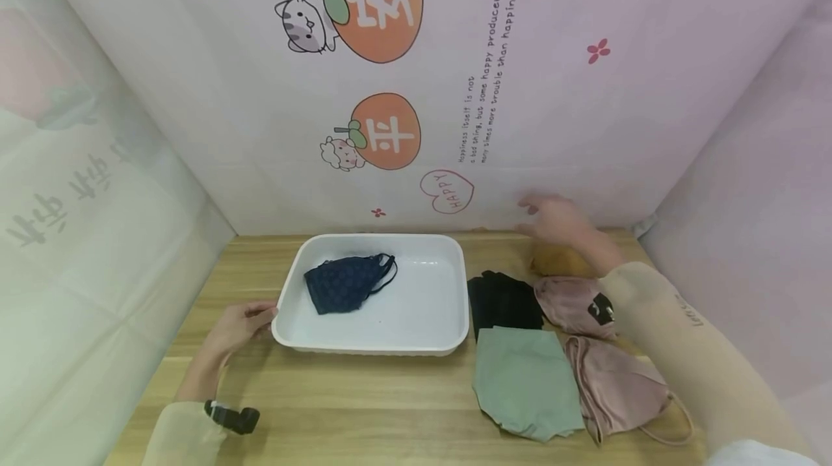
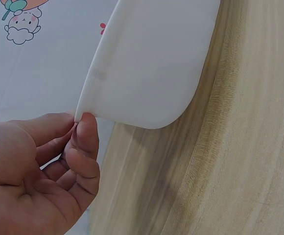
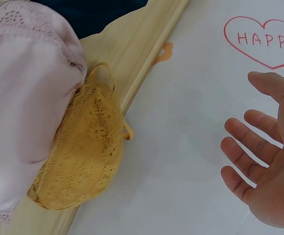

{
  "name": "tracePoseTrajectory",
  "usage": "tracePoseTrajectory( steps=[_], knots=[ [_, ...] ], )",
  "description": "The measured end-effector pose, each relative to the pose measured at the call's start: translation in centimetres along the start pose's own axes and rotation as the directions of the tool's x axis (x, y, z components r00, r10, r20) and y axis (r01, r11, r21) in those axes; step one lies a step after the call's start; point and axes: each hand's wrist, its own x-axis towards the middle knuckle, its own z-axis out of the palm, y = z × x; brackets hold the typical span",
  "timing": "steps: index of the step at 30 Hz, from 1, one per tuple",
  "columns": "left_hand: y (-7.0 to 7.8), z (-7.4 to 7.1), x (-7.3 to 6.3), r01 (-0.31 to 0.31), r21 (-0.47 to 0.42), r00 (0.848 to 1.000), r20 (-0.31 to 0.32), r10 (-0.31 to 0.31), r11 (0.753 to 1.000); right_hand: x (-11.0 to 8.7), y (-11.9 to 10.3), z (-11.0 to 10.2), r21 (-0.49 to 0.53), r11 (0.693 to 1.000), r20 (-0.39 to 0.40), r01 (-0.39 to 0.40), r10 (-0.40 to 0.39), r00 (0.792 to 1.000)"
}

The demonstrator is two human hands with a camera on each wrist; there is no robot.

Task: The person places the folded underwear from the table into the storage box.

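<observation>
"What is the left hand point(image 1: 237, 325) doing?"

"Pinching the left rim of the white tray point(image 1: 422, 314), low in the centre of the head frame. A navy cloth mask point(image 1: 344, 285) lies in the tray's left half."

"And the right hand point(image 1: 552, 219)?"

"Released, fingers apart, holding nothing. It hovers right of centre, near but apart from the mustard lace mask point(image 3: 88, 147)."

"What else is on the bench point(image 1: 364, 408)?"

"At lower right, a black cloth point(image 1: 503, 300) just beside the tray, a sage-green cloth point(image 1: 529, 379) below it, and two pink masks point(image 1: 617, 386) farther right."
</observation>
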Motion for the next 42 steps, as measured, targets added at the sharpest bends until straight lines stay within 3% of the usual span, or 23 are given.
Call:
tracePoseTrajectory(
  steps=[42],
  knots=[
    [0.3, 0.1, -0.2, 0.011, 0.012, 1.0, -0.006, -0.011, 1.0, -3.0, 6.2, 0.4, -0.007, 1.0, 0.018, -0.002, 0.002, 1.0]
  ],
)
